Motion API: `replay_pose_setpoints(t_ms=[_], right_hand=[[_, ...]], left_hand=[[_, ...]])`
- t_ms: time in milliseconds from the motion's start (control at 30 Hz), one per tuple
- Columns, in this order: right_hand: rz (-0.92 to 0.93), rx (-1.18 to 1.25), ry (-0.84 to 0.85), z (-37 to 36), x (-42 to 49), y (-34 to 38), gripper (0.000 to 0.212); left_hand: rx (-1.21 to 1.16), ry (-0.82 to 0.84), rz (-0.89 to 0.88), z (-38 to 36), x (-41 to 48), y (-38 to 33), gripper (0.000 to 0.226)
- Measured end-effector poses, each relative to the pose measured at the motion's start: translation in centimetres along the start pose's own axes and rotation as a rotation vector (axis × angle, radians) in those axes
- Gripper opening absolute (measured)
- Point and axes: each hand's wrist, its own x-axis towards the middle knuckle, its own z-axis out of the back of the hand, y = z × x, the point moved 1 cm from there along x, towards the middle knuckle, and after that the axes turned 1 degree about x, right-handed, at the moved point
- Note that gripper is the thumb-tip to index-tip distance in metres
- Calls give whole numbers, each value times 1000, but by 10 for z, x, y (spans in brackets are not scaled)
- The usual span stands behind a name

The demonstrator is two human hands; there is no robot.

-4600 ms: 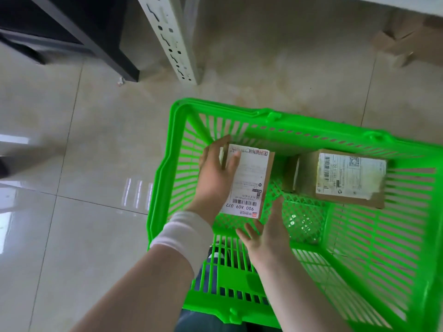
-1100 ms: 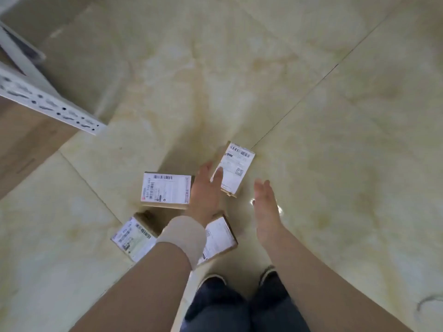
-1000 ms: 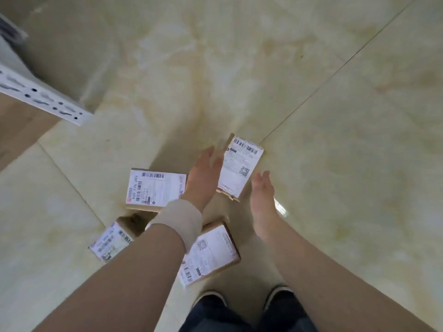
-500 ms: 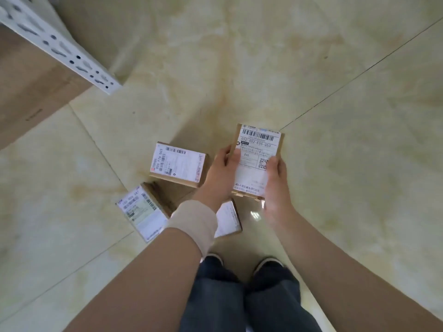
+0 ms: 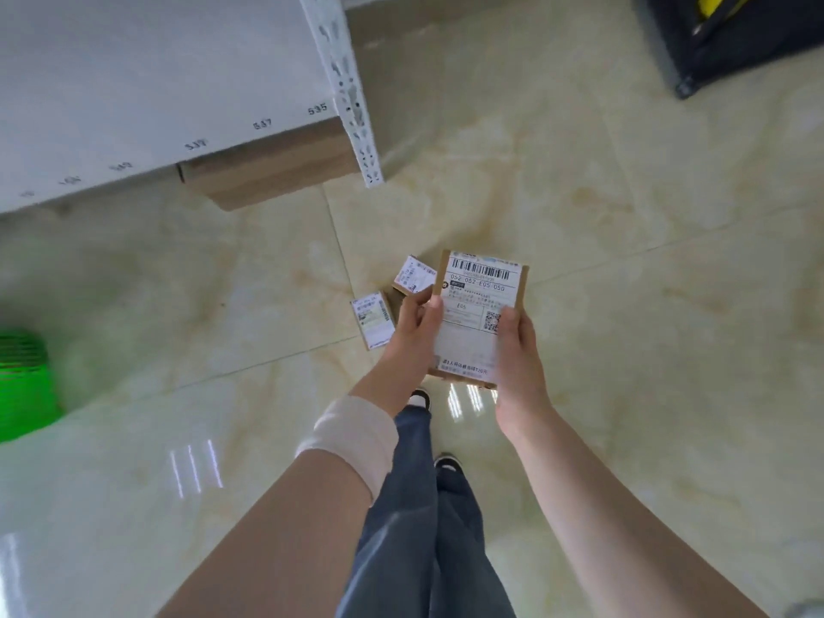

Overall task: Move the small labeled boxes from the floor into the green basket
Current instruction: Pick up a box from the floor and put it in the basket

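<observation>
Floor (image 5: 624, 269): glossy beige marble-look tiles w/ thin grout lines, fills most of the view. White shelf unit (image 5: 133, 82) top left, w/ small numbers along its front edge (535, 537 legible, rest blurred) and a perforated white upright (image 5: 352, 95) at its corner. Big brown carton (image 5: 267, 171) sits on the floor under the shelf, partly hidden. Dark object (image 5: 735, 33) top right corner, can't tell what it is.

Green basket (image 5: 24, 385) at far left edge, on the floor, only part in view and blurred; well apart from the hands.

Person stands, blue jeans (image 5: 428, 528) and two shoe tips visible below the arms. Pale wrap (image 5: 352, 434) around the left wrist.

Held box (image 5: 477, 314): small brown carton, white shipping label facing up w/ barcode at the far end and a QR code near the right thumb. It's off the floor, in front of the person, label roughly level. Left hand (image 5: 412, 332) clamped on its left edge, thumb on the label; right hand (image 5: 519, 350) clamped on the right edge, thumb on top too. Both hands closed on the same box.

Two more labeled boxes on the floor just beyond the left hand: near box (image 5: 372, 321) and far box (image 5: 414, 274) (partly hidden behind the held one), close to each other.
</observation>
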Motion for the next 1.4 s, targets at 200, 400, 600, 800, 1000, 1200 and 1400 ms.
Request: replay_pose_setpoints(t_ms=[200,400,600,800,1000,1200,1400], right_hand=[[12,-176,212,-51,-74,-3,43],[54,-396,406,-138,-183,-24,41],[79,-602,627,-266,-293,-107,43],[128,-711,841,-393,-404,-205,40],[138,-791,948,-498,-481,-261,39],[105,-814,1024,-599,-527,-290,41],[110,-861,1061,-694,-574,-321,41]], left_hand=[[-294,-271,-84,62,-85,22,37],[-542,-447,-122,159,-200,52,41],[-713,-677,-150,299,-297,133,43],[-846,-894,-161,432,-389,218,44],[-968,-1026,-198,542,-443,260,44],[-1025,-1108,-208,641,-470,270,45],[-1097,-1113,-217,744,-494,284,43]])
